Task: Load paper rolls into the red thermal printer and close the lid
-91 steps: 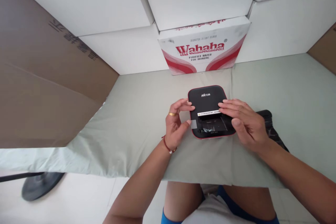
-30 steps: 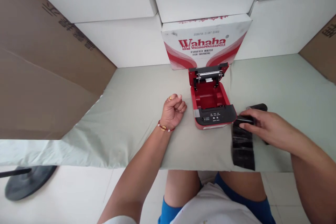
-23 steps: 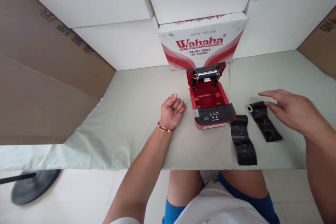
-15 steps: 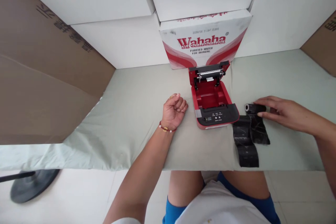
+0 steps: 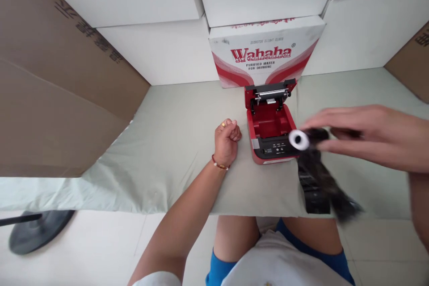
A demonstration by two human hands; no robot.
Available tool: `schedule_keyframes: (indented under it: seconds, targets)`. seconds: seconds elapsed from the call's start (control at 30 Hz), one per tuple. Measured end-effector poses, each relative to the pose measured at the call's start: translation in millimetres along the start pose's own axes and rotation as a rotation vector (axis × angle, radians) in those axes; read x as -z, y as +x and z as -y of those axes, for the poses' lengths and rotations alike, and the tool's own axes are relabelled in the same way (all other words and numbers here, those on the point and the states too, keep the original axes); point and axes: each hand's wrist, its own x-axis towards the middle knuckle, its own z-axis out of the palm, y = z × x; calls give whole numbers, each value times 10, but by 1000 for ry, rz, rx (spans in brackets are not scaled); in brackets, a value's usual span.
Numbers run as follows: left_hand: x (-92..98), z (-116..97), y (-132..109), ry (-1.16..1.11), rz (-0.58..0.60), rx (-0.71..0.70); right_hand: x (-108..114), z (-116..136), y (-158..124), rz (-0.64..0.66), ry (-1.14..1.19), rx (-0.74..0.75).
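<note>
My right hand is closed on a roll of black film, raised above the table just right of the printer. The roll's white core end faces left, and its loose tail hangs down, blurred. Below it, a second black strip lies wavy near the table's front edge. A small red and black label printer stands with its lid up and its red inner bay showing nothing in it. To the printer's left, my left hand rests on the cloth as a fist, with nothing visible in it.
Behind the printer leans a white and red Wahaha water carton, against stacked white boxes. Large brown cardboard walls off the left side, and more cardboard stands at far right. Pale green cloth covers the table.
My right hand has lifted the black film roll off the cloth and moved it left toward the printer, its tail now swinging. My left fist stays by the printer.
</note>
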Motion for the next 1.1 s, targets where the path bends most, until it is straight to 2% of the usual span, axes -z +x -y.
schedule_keyframes:
  seconds: [0.03, 0.1, 0.13, 0.17, 0.2, 0.23, 0.3, 0.37, 0.43, 0.5, 0.57, 0.63, 0.7, 0.77, 0.83, 0.87, 0.9, 0.93, 1.0, 1.03, 1.1]
  targets:
    - [2, 33, -35, 69, -37, -90, 221, 196, 888, 47, -3, 5]
    - [10, 66, -132, 248, -97, -299, 804, 612, 2573, 3, 5, 47]
    - [14, 64, -191, 344, -97, -399, 1102, 798, 3211, -20, 2, 50]
    - [17, 51, -253, 435, -80, -495, 1364, 956, 3659, -15, -6, 46]
    - [17, 30, -315, 524, -49, -585, 1570, 1079, 3917, 11, -17, 43]
    - [15, 5, -372, 609, 2, -663, 1714, 1171, 4016, 50, -30, 37]
    - [0, -38, -466, 732, 132, -775, 1831, 1276, 3927, 153, -69, 15]
    - [-25, -57, -522, 815, 287, -821, 1803, 1317, 3763, 232, -119, -13]
    - [-53, -54, -542, 875, 415, -858, 1729, 1337, 3725, 263, -163, -40]
    - [-77, -42, -541, 913, 480, -927, 1675, 1348, 3797, 264, -182, -63]
    - [-93, -34, -534, 945, 487, -1025, 1673, 1345, 3863, 248, -147, -55]
    - [-101, -30, -531, 999, 470, -1121, 1730, 1321, 3834, 190, 3, 19]
    - [-102, -24, -535, 1051, 450, -1202, 1827, 1273, 3726, 41, 248, 84]
    - [-102, -11, -540, 1066, 441, -1250, 1917, 1201, 3625, -236, 445, 41]
    - [-101, 5, -544, 1058, 438, -1266, 1946, 1107, 3613, -532, 482, -36]
    - [-100, 12, -545, 1057, 438, -1269, 1928, 1056, 3646, -626, 460, -51]
    - [-99, 17, -546, 1062, 435, -1270, 1891, 1007, 3697, -659, 441, -45]
    - [-97, 18, -547, 1073, 432, -1271, 1839, 964, 3754, -638, 441, -26]
    - [-89, 14, -551, 1098, 427, -1274, 1725, 905, 3840, -540, 515, 4]
    - [-83, 9, -555, 1107, 426, -1277, 1675, 893, 3847, -500, 566, 16]
    - [-71, 0, -565, 1122, 420, -1285, 1607, 892, 3772, -496, 617, 58]
